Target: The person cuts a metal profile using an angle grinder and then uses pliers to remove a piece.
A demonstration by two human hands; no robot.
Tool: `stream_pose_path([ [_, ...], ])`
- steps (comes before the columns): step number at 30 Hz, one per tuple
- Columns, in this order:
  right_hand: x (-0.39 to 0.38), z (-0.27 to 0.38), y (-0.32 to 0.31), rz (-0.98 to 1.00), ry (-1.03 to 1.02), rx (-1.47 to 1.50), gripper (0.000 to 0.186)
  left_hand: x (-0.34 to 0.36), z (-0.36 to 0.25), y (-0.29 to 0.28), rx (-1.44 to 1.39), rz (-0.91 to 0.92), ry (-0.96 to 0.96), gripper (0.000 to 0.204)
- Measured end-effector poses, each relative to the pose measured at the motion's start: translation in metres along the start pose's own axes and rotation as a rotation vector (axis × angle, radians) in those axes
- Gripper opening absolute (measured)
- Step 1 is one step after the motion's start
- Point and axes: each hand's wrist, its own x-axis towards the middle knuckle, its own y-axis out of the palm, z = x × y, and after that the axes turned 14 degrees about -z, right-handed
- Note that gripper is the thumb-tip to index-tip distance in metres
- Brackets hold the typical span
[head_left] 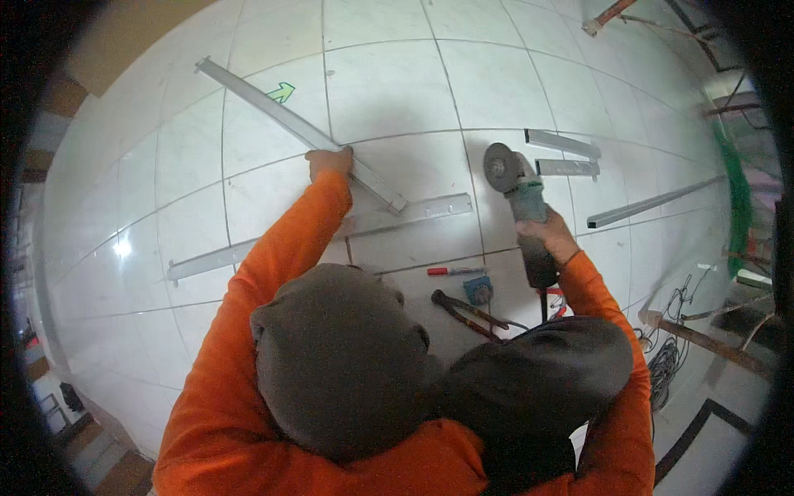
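My left hand (330,162) is closed around a long grey metal channel (256,98), which slants from the far left toward the middle of the tiled floor. Its near end lies beside or over a second metal channel (426,211) that stretches across the floor in front of me. In my right hand (549,233) is an angle grinder (525,200), gripped by its body. The grinder's disc (499,168) points away from me, apart from both channels. Whether the disc is spinning cannot be told.
Two short metal pieces (564,144) and a longer bar (653,203) lie to the right. Near my knees are pincers (463,312), a red marker (440,271) and a small blue item (477,289). Tangled cables (667,364) and green netting (733,194) are at the right edge.
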Motion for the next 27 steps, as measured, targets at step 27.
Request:
stream_pose_path([
  [27,-0.034,0.020,0.038,0.121,-0.347,-0.358,0.066,-0.032,-0.059,-0.028,-1.359,0.400,-0.615,0.024],
])
